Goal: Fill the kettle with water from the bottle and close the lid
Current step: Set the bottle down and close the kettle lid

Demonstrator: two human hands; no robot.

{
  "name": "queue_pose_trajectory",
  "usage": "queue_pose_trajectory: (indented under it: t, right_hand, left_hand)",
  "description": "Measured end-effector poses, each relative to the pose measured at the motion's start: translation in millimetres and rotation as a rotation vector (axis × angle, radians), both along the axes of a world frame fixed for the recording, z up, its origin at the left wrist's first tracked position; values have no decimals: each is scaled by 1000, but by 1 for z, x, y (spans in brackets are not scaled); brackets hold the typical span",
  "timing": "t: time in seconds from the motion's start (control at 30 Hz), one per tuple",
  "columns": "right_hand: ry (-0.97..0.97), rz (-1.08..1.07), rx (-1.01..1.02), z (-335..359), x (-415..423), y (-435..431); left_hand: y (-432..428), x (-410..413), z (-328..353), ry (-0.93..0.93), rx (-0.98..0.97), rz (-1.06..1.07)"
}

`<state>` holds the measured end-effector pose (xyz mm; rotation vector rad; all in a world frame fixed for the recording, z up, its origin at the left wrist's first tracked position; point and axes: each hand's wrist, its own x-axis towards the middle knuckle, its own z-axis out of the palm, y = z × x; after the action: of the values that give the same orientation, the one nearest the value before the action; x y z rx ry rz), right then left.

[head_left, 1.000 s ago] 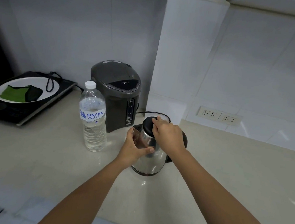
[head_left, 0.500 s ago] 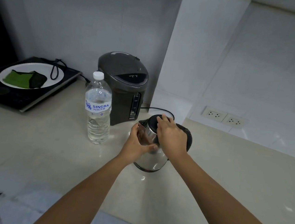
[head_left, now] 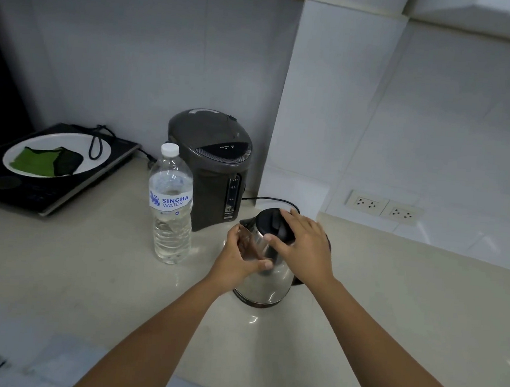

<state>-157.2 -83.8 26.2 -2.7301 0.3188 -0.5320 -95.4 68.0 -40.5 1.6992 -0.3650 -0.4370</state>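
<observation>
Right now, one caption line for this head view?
Left hand steadies the steel kettle; right hand rests on its black lid; capped water bottle alongside.

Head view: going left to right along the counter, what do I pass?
Induction cooktop carrying a white plate → water bottle → dark hot-water dispenser → steel kettle → wall sockets.

A dark grey electric thermo pot (head_left: pixel 208 166) with a water-level gauge on its front stands upright on the pale stone bench (head_left: pixel 71 270), against the wall. At far left, a black induction cooktop (head_left: pixel 37 185) carries a white round plate (head_left: pixel 96 154) holding green and dark folded items (head_left: pixel 47 161). Two white wall sockets (head_left: pixel 383 204) sit side by side low on the right-hand tiled wall.
</observation>
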Motion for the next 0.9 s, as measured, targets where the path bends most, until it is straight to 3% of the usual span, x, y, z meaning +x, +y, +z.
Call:
queue_pose_trajectory:
  t: [0.07,0.27,0.63,0.9]
  right_hand:
    - [-27,-63,94,-8,-4,-5]
    - [-55,-194,707,-33,-26,-39]
    - [-126,-135,751,-39,-28,-43]
    - [-223,-120,719,1,3,-73]
  left_hand:
    - [0,-2,-2,1,2,-2]
    - [2,-2,2,-4,45,-11]
    - [-2,0,14,7,138,-4]
    - [-28,29,52,-111,109,3]
